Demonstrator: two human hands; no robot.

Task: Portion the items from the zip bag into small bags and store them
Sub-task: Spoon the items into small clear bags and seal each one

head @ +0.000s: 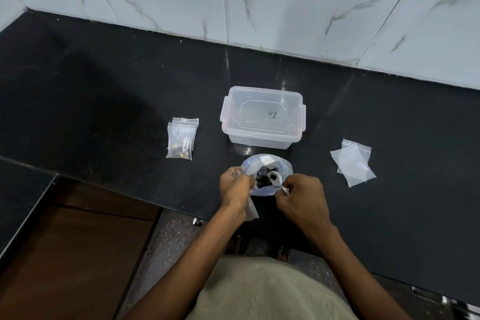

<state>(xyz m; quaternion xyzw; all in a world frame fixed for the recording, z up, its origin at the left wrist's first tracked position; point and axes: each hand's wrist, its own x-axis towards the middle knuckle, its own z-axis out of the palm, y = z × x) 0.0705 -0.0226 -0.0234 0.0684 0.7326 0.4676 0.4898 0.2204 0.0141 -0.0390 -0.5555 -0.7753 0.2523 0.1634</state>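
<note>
Counter: black stone, running across the middle of the frame below the white marbled wall tiles.
Filled small bags: left of centre, we see a few stacked flat on the counter, dark and yellowish bits at their bottoms.
Left hand: lower centre, our fingers curl on the near-left rim of the zip bag; a small clear bag hangs beneath the hand.
Zip bag: centre, standing open just below the box, dark items inside.
Spoon: white, its bowl inside the bag's mouth with dark pieces on it.
Clear box: above the zip bag, lidless.
Right hand: pinches the spoon's handle.
Empty small bags: right of centre, overlapping.
</note>
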